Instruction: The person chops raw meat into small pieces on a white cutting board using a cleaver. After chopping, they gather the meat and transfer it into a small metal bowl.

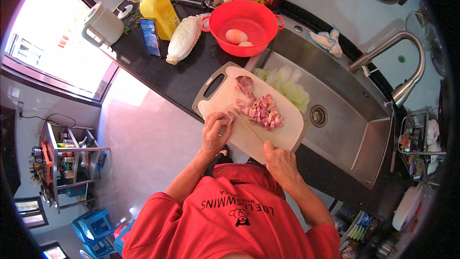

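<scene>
As my left grip (216,129) pinched pink meat (231,116), my right grip (281,162) clasped a slim metal knife (255,132). Slicing seemingly needed pressure next.

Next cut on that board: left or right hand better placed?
Right, I'd judge: the right hand grips the knife, angled over the cutting board beside the chopped meat. The left hand, without a tool, seems busy steadying a piece.

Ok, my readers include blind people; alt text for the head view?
A person's right hand holds a knife on a cutting board; the left hand touches raw meat beside chopped pieces. The board overlaps a sink, near a red basin.
</scene>
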A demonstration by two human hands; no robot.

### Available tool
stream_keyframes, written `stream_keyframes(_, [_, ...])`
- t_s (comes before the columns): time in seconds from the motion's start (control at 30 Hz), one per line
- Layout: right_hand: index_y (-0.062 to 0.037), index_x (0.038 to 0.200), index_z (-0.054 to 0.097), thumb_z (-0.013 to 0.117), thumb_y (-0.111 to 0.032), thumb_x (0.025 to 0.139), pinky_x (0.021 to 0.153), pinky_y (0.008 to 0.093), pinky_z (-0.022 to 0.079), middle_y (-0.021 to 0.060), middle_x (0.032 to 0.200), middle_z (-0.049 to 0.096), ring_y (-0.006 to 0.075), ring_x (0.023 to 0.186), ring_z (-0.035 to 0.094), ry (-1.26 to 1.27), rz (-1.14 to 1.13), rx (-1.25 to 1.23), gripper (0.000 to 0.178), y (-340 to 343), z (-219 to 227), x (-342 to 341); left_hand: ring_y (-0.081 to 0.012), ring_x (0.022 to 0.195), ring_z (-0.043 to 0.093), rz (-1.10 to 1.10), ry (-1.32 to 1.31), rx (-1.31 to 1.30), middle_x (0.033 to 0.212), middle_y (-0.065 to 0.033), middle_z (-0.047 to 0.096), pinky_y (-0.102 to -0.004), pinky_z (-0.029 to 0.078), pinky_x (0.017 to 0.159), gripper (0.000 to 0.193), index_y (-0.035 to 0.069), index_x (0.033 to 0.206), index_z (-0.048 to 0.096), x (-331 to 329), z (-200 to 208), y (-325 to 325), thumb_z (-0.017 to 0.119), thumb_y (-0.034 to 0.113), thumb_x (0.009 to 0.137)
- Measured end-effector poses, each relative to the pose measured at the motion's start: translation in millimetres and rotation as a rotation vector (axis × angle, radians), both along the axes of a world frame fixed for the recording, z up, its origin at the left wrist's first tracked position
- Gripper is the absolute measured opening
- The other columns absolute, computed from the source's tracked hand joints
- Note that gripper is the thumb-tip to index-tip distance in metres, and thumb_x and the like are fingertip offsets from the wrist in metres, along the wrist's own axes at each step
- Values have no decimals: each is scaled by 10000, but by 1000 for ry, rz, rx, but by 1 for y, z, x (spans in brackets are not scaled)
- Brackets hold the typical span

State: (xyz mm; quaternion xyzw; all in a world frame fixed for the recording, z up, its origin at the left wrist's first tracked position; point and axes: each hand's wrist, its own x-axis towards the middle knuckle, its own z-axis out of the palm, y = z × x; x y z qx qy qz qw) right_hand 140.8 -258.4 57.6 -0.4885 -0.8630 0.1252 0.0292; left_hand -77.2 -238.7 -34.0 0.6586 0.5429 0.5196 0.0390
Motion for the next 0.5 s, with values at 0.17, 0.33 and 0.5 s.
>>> stream_keyframes(0.17, [-44,813,443,553,-74,820,467,376,534,137,635,623,281,563,664,18,14,71,114,-4,16,-8,-334,920,584,-8,29,-35,969,-126,597,-405,484,799,224,21,815,576,-2,-1,-2,696,-54,642])
stream_keyframes(0.33, [-37,820,442,554,-82,821,459,351,529,122,626,612,272,546,655,12,79,11,121,-8,12,-7,-363,924,578,-19,21,-76,987,-147,591,-425,479,807,221,15,812,577,-4,-5,-2,702,-27,635])
stream_keyframes(0.5, [-40,818,440,551,-81,823,459,350,530,120,620,611,274,540,653,38,112,-21,118,4,4,-19,-353,915,582,-20,21,-57,992,-148,609,-417,471,797,263,11,842,599,-4,-5,0,733,3,615])
